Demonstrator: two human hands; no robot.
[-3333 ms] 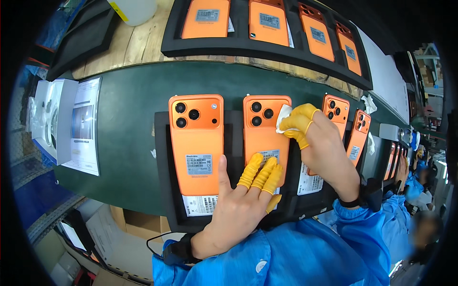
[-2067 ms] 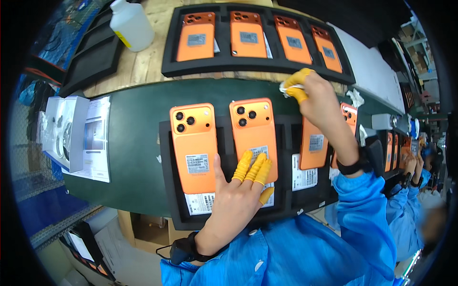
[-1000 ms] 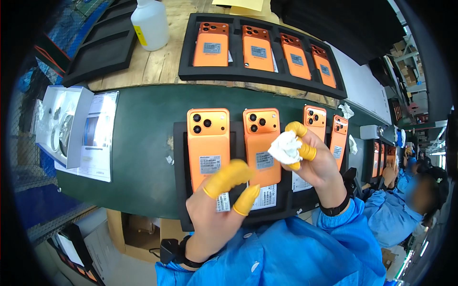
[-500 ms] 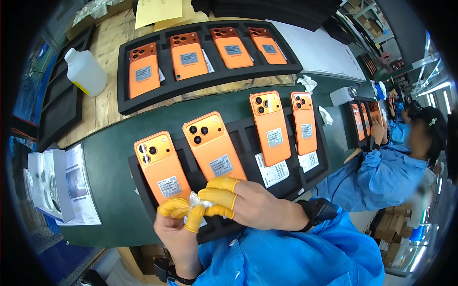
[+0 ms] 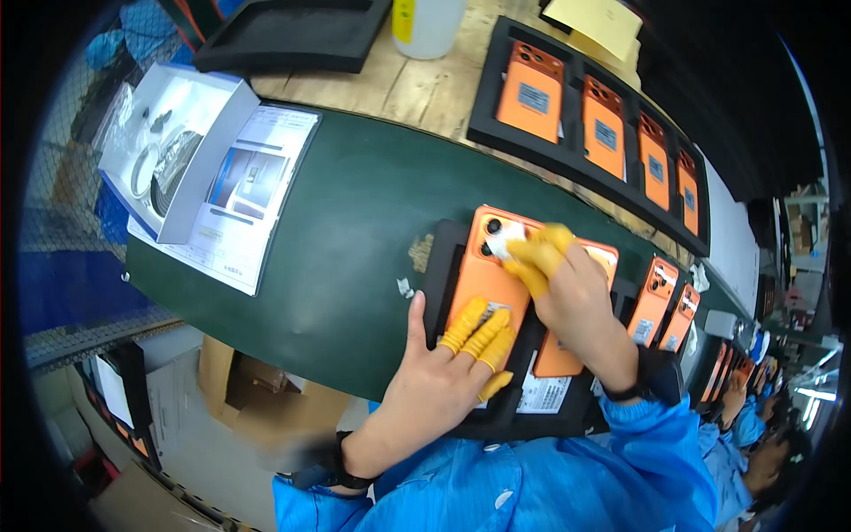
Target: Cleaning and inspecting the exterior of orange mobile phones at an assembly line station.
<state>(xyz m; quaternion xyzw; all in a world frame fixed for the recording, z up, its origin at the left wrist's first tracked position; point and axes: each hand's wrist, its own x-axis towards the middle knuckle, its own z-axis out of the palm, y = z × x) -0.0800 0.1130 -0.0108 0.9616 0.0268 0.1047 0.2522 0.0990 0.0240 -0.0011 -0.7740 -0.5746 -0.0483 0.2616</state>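
Note:
An orange phone with a three-lens camera block lies back up in the near black foam tray. My left hand, in yellow finger cots, rests on its lower part, fingers stretched flat across the label and thumb bare beyond the tray's left edge. In my right hand, also with yellow finger cots, a crumpled white wipe is pinched and pressed on the camera block, hiding part of the lenses. Right of this phone lies a second orange phone, partly behind my right wrist. Two more orange phones sit farther right.
A second black tray with several orange phones stands behind on a wooden board. At the left are an open white box and printed sheets. A white bottle stands at the back. Co-workers sit at right.
My view has swung left. My hands, earlier together around the wipe, have parted: the left now lies on the leftmost phone, and the right has brought the wipe to its camera block.

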